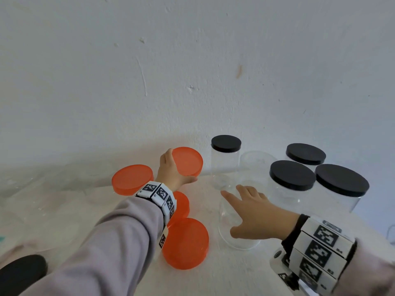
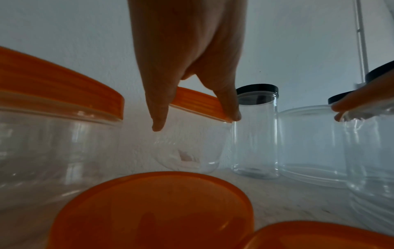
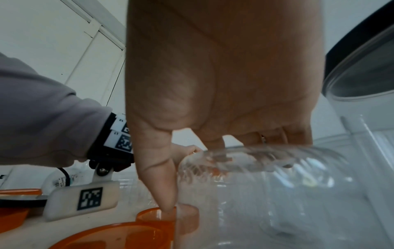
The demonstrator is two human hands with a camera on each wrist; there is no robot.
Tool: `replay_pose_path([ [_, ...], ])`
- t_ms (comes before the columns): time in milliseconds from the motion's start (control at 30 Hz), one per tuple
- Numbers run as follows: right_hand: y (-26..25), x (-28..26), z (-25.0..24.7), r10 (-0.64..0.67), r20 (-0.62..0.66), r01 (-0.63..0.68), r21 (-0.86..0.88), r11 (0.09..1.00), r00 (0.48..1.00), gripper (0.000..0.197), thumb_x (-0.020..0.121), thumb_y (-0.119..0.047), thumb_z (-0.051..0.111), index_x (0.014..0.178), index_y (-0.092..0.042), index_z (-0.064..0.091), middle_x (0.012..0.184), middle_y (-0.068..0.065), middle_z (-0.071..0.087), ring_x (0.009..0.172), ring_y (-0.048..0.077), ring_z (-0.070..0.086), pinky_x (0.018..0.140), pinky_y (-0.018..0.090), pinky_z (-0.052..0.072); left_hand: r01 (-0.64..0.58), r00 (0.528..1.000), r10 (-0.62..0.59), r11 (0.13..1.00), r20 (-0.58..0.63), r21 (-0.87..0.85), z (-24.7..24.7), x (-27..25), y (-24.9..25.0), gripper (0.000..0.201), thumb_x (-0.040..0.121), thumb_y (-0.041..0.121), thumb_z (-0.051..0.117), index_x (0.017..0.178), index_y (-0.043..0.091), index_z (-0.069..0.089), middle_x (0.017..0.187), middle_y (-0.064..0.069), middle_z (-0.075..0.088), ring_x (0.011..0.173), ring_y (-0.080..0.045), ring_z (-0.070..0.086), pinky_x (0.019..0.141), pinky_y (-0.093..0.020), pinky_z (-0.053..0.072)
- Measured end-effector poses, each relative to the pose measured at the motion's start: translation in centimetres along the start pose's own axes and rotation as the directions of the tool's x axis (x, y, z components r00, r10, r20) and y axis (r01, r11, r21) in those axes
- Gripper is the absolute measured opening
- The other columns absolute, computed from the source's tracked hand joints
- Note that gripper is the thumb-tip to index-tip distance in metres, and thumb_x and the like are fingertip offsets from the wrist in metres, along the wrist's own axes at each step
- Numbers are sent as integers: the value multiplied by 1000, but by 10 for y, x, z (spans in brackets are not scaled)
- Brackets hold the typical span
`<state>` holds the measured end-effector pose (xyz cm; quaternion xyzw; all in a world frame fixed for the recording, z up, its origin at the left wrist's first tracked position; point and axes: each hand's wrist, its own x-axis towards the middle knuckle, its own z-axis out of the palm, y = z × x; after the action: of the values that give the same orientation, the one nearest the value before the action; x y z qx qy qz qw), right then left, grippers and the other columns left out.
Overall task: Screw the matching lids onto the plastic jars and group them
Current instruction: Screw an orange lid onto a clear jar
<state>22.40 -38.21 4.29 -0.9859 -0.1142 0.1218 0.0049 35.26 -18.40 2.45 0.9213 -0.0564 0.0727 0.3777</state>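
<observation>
My left hand [image 1: 172,169] grips an orange lid [image 1: 188,160] by its rim near the back wall. In the left wrist view thumb and finger pinch this orange lid [image 2: 198,102], which sits tilted on a small clear jar [image 2: 187,151]. My right hand [image 1: 250,212] rests over the mouth of an open clear jar [image 1: 237,238] at the table's middle. In the right wrist view its fingers curl over the rim and the thumb [image 3: 164,185] runs down the outside of the jar wall [image 3: 277,202].
An orange-lidded jar [image 1: 132,178] stands left. Two loose orange lids [image 1: 181,204] [image 1: 186,242] lie under my left forearm. Several black-lidded jars [image 1: 226,144] [image 1: 292,175] [image 1: 342,179] stand at the right, an open clear jar [image 1: 256,165] among them. A black lid [image 1: 21,272] lies bottom left.
</observation>
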Motion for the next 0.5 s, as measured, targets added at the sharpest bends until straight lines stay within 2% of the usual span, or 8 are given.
replay_pose_path([
  [100,0,0,0,-7,-5,7,2,1000,1000,90,82,-46,56,152,-27,2,153,12,12,140,34,10,114,43,15,51,998,-52,998,41,24,1,1,-1,113,70,34,83,149,9,6,150,-14,18,134,-29,31,105,-36,33],
  [233,0,0,-1,-12,1,12,6,1000,1000,92,82,-46,56,152,-28,0,155,11,9,142,33,7,115,43,14,93,995,-94,995,19,41,-1,-4,-1,97,78,29,76,146,3,12,146,-17,27,129,-30,38,99,-34,36],
  [333,0,-2,-3,-15,16,15,7,1000,1000,92,82,-44,57,152,-29,0,156,11,8,143,33,6,115,44,13,151,978,-159,986,134,68,-3,-13,-2,97,77,39,75,145,3,16,140,-15,35,126,-30,42,100,-37,40],
  [433,0,-3,-6,-19,62,18,8,1000,998,98,78,-39,63,152,-30,-2,156,10,6,143,32,3,115,43,13,122,925,-218,945,311,302,0,-27,-7,92,78,53,69,143,5,26,139,-15,42,126,-30,45,103,-40,40],
  [500,0,-5,-9,-17,94,17,5,1000,995,104,75,-35,68,151,-31,-3,155,9,7,142,32,5,114,43,17,97,902,-271,886,337,453,2,-37,-11,93,79,56,66,144,5,23,142,-14,39,129,-28,42,102,-37,40],
])
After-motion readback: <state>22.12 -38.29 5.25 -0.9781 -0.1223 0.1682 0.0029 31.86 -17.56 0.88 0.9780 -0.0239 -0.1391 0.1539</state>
